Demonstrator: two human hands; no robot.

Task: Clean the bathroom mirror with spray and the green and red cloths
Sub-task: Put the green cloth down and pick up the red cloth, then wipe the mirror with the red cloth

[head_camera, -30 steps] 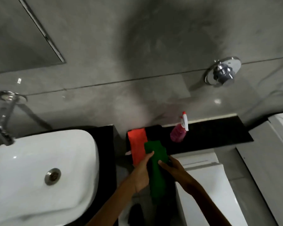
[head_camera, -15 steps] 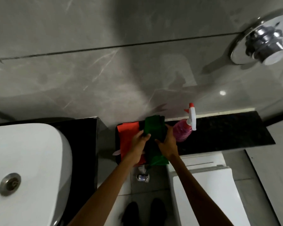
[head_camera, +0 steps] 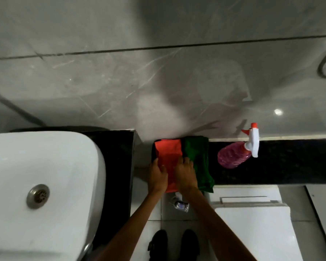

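A red cloth [head_camera: 168, 150] lies on the left end of a black stone ledge [head_camera: 282, 162], its near edge hanging over the front. A green cloth [head_camera: 198, 157] lies flat right beside it, also draping over the edge. My left hand [head_camera: 157, 176] and my right hand [head_camera: 185, 175] both rest on the near part of the red cloth, fingers curled onto the fabric. A pink spray bottle [head_camera: 233, 156] with a white and red trigger head lies tilted on the ledge, right of the green cloth. The mirror is out of view.
A white basin [head_camera: 45, 185] on a black counter fills the left side. A white toilet cistern and lid [head_camera: 252, 213] sit below the ledge at right. A small metal fitting [head_camera: 180, 203] sits low between them. Grey marble wall rises behind. My shoes [head_camera: 174, 243] stand on white floor tiles.
The green cloth was carried up to the ledge and laid down beside the red one. Both hands then left it and shifted left onto the red cloth. The view tilted downward.
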